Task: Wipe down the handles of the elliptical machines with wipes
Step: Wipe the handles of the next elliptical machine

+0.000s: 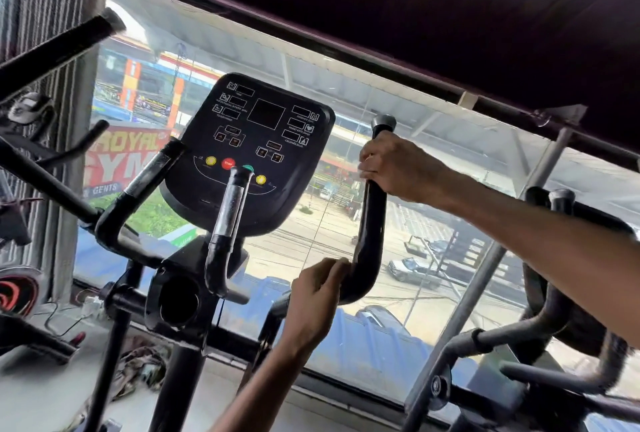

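Note:
The black right handle of the elliptical machine rises from a bend at centre right to a rounded tip. My right hand grips its upper part just below the tip. My left hand curls against the lower bend of the same handle. No wipe shows plainly in either hand. The machine's black console with yellow and red buttons stands to the left. A short inner grip and the left handle lie below and left of it.
A large window fills the background, with a street and parked cars far below. Handles of a second machine stand at right. More black bars cross the left side. A crumpled cloth lies on the sill below.

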Demonstrator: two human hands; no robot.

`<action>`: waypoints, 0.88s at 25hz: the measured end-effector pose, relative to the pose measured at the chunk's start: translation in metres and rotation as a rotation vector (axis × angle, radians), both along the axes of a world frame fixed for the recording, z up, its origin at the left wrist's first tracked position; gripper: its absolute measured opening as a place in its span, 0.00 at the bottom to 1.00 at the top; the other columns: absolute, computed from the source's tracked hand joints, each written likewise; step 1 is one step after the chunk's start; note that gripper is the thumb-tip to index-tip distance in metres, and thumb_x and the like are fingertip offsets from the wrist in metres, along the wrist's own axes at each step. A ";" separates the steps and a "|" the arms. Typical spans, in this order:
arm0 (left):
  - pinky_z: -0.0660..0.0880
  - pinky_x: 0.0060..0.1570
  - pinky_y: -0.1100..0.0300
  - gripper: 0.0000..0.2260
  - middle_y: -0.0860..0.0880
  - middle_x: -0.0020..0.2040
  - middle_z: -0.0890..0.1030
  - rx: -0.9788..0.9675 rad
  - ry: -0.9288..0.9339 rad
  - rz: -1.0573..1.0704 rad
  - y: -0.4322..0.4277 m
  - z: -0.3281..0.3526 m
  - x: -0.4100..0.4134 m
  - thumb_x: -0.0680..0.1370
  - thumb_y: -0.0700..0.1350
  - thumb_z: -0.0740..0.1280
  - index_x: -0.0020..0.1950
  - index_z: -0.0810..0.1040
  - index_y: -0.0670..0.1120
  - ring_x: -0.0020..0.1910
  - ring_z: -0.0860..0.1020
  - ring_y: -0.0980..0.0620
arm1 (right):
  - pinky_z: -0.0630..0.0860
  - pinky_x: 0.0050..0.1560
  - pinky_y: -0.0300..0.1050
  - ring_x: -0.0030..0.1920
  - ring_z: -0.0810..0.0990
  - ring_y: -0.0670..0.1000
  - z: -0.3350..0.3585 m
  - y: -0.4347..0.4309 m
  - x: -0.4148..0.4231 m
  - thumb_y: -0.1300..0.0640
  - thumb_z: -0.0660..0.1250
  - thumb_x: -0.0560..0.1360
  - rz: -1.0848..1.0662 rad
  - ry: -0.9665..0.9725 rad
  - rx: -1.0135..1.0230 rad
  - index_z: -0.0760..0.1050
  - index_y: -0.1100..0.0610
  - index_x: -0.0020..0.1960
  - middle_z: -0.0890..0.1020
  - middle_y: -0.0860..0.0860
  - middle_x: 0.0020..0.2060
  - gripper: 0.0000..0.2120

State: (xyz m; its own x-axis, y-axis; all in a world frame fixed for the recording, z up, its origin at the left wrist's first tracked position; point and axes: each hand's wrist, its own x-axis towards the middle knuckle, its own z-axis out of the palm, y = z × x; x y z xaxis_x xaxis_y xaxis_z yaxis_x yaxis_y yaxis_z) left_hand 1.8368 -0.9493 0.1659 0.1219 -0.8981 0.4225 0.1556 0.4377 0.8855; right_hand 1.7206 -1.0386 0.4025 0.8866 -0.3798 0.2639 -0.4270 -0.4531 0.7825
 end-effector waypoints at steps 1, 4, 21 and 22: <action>0.79 0.58 0.37 0.19 0.43 0.46 0.86 -0.013 -0.009 0.002 0.000 -0.002 -0.001 0.79 0.59 0.63 0.50 0.84 0.45 0.51 0.84 0.39 | 0.73 0.61 0.52 0.53 0.83 0.54 0.002 -0.001 0.004 0.60 0.67 0.82 -0.086 0.085 0.009 0.86 0.56 0.50 0.86 0.51 0.48 0.09; 0.81 0.58 0.44 0.14 0.50 0.47 0.88 -0.035 -0.002 -0.002 0.004 -0.009 0.000 0.80 0.52 0.62 0.52 0.86 0.49 0.51 0.86 0.49 | 0.73 0.56 0.51 0.50 0.81 0.56 -0.009 0.010 0.008 0.61 0.66 0.81 -0.097 0.042 0.162 0.84 0.57 0.47 0.84 0.54 0.45 0.08; 0.75 0.55 0.66 0.22 0.56 0.56 0.85 -0.098 -0.201 -0.023 -0.015 -0.053 0.020 0.77 0.55 0.59 0.66 0.80 0.49 0.57 0.80 0.63 | 0.78 0.50 0.49 0.50 0.77 0.54 -0.100 0.091 -0.015 0.64 0.72 0.77 0.047 0.104 0.255 0.83 0.58 0.46 0.83 0.50 0.46 0.03; 0.73 0.52 0.70 0.23 0.55 0.56 0.84 -0.096 -0.213 -0.025 -0.017 -0.055 0.023 0.76 0.54 0.59 0.67 0.80 0.49 0.55 0.80 0.64 | 0.78 0.50 0.49 0.50 0.77 0.55 -0.103 0.096 -0.013 0.64 0.72 0.77 0.030 0.100 0.229 0.83 0.58 0.46 0.82 0.51 0.46 0.03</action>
